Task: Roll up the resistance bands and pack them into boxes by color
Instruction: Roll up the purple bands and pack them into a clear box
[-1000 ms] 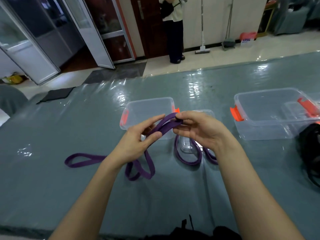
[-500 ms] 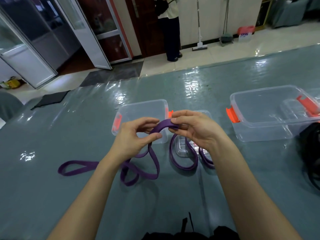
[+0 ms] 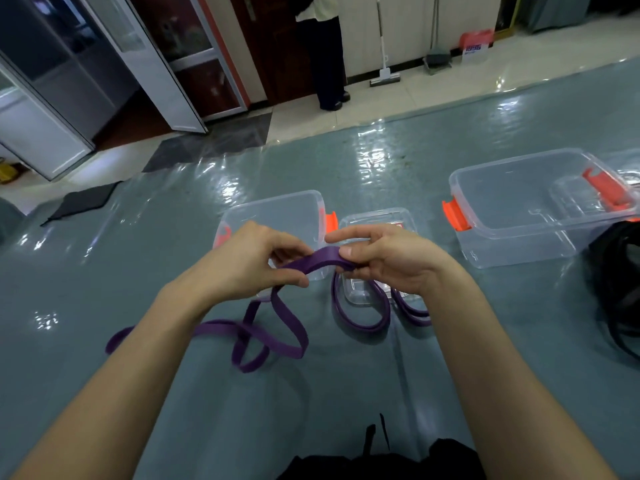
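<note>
A purple resistance band [image 3: 322, 258] arches between my two hands above the table. My left hand [image 3: 249, 261] pinches it from the left and my right hand [image 3: 384, 258] pinches it from the right. The band's loose loops trail down onto the table on both sides, to the left [image 3: 270, 337] and below my right hand [image 3: 360, 320]. A small clear box [image 3: 277, 209] with orange clips stands just behind my hands. Its clear lid [image 3: 377, 216] lies flat beside it, partly under the band. A larger clear box [image 3: 526, 206] with orange clips stands at the right.
Black bands [image 3: 620, 289] lie in a heap at the right edge. The table [image 3: 346, 393] has a shiny grey-green plastic cover. A dark strap or garment [image 3: 381, 459] shows at the near edge. A person [image 3: 325, 46] stands on the floor beyond the table.
My hands have drawn closer together on the band, bending it into a tighter arch. The loose loops on the left have slid nearer to me.
</note>
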Tool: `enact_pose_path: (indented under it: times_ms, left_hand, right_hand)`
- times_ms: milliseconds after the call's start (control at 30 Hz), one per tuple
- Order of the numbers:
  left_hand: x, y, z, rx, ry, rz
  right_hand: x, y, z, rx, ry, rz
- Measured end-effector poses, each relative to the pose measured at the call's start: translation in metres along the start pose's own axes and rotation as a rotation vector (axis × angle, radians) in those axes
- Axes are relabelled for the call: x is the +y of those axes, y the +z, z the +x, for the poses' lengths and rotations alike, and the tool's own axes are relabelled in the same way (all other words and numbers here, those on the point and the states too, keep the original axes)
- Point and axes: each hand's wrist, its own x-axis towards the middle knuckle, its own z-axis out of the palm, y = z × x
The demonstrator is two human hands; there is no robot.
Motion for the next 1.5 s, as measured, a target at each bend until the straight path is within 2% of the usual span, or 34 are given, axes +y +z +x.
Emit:
enact_pose_path:
  times_ms: [200, 300, 400, 533, 633, 700, 833, 933, 1067, 1200, 1333, 1433, 1500]
  left_hand:
    - [-0.012, -0.004, -0.006, 0.061, 0.003, -0.243]
    - [-0.013, -0.015, -0.006, 0.274, 0.070, -0.444]
    - [-0.008, -0.044, -0.006, 0.549, 0.132, -0.582]
    - [0.002, -0.102, -0.017, 0.579, 0.191, -0.463]
    - [-0.002, -0.150, -0.037, 0.640, 0.194, -0.425]
    - [-0.006, -0.172, -0.055, 0.574, 0.163, -0.394]
    - [-0.022, -0.187, -0.091, 0.531, 0.142, -0.597]
    - [-0.030, -0.170, -0.107, 0.519, 0.148, -0.694]
    - [-0.039, -0.125, -0.118, 0.519, 0.149, -0.870]
    - [-0.032, -0.088, -0.118, 0.546, 0.139, -0.807]
    - [-0.017, -0.053, -0.107, 0.496, 0.082, -0.704]
    - [-0.008, -0.036, -0.096, 0.429, 0.035, -0.483]
    - [-0.001, -0.027, -0.089, 0.344, 0.037, -0.317]
  right_hand:
    - [-0.027, 0.018, -0.010, 0.041, -0.161, 0.126]
    - [-0.057, 0.040, -0.012, 0.086, -0.250, 0.197]
    - [-0.104, 0.065, -0.013, 0.073, -0.327, 0.086]
    - [-0.176, 0.108, -0.021, -0.021, -0.444, -0.056]
    - [-0.212, 0.154, -0.021, -0.132, -0.436, -0.057]
    - [-0.226, 0.183, -0.020, -0.178, -0.406, -0.077]
    - [-0.233, 0.225, -0.015, -0.207, -0.399, -0.090]
    - [-0.216, 0.239, -0.008, -0.207, -0.373, -0.173]
    - [-0.174, 0.223, -0.002, -0.221, -0.312, -0.166]
    - [-0.121, 0.189, -0.003, -0.213, -0.211, -0.105]
    - [-0.082, 0.146, -0.013, -0.153, -0.107, 0.041]
    - [-0.058, 0.111, -0.025, -0.105, -0.085, -0.030]
    - [-0.041, 0.091, -0.036, -0.036, -0.103, -0.207]
